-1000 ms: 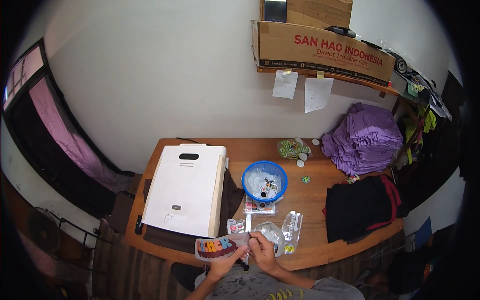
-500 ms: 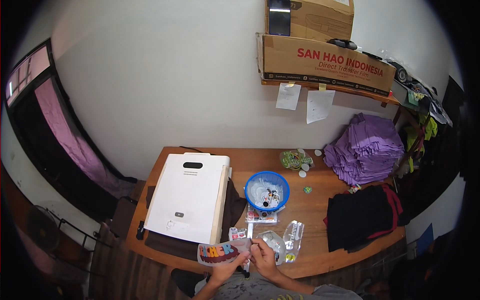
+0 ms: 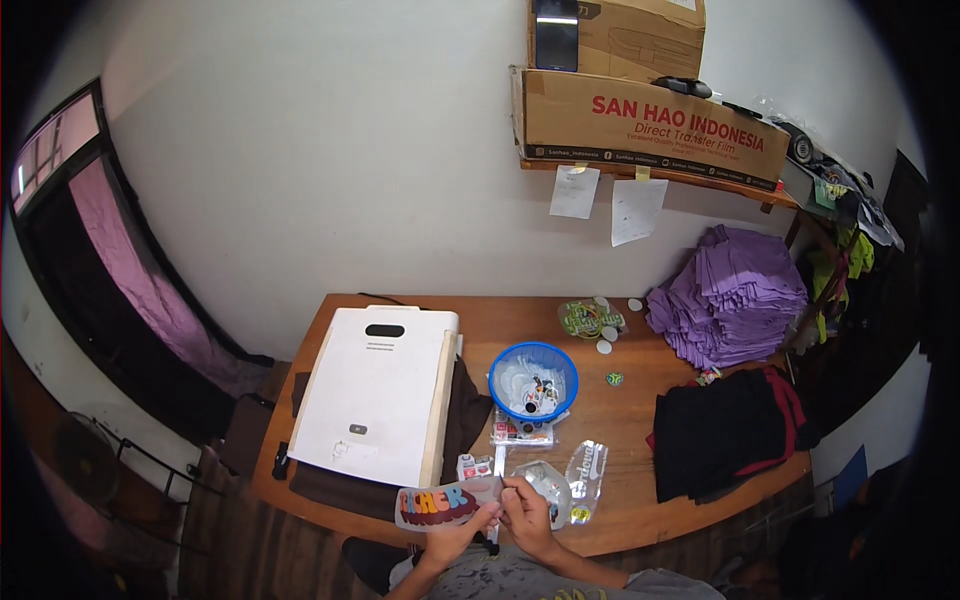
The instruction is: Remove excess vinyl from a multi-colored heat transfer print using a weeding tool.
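Two bare hands at work in the head view: left hand (image 3: pixel 452 540) pinches the lower right part of a translucent film piece (image 3: pixel 437 505), right hand (image 3: pixel 530 522) grips its right end, the piece held at the table's (image 3: pixel 630 430) near edge, bold multicoloured lettering with maroon shadow facing up. Other writing: white script on a clear sheet (image 3: pixel 587 470) beyond the right hand, near a blue basket (image 3: pixel 575 388); large red lettering on a long cardboard box (image 3: pixel 560 115) on the shelf, white print along its dark lower band.
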Demonstrator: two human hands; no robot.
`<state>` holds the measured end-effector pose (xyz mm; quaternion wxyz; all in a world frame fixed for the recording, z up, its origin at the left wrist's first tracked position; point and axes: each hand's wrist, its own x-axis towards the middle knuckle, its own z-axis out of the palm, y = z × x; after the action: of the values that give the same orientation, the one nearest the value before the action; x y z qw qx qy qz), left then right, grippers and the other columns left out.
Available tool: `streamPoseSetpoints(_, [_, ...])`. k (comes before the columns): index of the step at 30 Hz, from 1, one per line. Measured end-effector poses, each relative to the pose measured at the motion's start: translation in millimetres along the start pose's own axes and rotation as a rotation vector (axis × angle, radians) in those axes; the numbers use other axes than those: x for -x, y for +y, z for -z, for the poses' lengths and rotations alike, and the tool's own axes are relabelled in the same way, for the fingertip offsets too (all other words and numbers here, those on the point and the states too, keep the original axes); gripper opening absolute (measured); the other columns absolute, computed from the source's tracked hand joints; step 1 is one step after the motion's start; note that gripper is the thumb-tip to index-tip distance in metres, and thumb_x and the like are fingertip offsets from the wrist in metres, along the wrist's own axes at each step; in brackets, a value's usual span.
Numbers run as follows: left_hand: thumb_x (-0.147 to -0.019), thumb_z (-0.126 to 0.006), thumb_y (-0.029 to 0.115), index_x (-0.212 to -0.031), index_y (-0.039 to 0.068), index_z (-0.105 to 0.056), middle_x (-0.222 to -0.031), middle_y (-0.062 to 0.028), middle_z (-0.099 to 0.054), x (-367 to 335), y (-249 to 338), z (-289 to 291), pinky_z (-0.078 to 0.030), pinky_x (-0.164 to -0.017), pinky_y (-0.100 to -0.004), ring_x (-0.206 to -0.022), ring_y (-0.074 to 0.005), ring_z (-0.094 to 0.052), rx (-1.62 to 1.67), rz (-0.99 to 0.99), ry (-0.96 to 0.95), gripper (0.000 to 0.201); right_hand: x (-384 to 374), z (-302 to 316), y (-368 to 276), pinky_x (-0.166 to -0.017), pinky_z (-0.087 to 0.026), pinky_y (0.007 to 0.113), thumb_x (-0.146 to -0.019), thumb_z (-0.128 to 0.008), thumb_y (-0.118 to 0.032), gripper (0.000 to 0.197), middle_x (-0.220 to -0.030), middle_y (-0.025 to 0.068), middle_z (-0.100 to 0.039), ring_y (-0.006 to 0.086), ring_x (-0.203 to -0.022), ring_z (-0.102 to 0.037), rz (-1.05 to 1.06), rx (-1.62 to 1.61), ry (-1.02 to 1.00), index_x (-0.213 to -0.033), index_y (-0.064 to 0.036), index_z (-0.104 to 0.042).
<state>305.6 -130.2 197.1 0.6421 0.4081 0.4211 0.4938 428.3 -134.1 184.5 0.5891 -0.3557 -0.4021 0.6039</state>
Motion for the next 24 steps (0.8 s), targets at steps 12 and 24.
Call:
streamPoseSetpoints(12, [-0.078,-0.06,0.001,-0.097,-0.006,-0.053,-0.076,-0.0085,-0.061,0,-1,0,-0.049,-0.055,-0.0207,-0.065,-0.012,-0.059,-0.008,-0.014,0.008,0.022,-2,3,4,-0.05,-0.042,0.019,-0.091,-0.042,-0.014,0.02,-0.065,0.0014,-0.05,0.0043,-0.056,-0.047,0.049,0.047,-0.005,-0.103,0.002,-0.045])
streamPoseSetpoints(24, [-0.078,-0.061,0.005,-0.095,-0.004,-0.056,-0.076,-0.0068,-0.061,-1,-3,1,-0.048,-0.056,-0.0189,-0.064,-0.0097,-0.058,0.019,-0.001,0.021,0.019,-3,2,9,-0.05,-0.042,0.019,-0.091,-0.042,-0.014,0.019,-0.065,0.0013,-0.05,0.0043,-0.056,-0.047,0.053,0.025,0.002,-0.102,0.0016,-0.046])
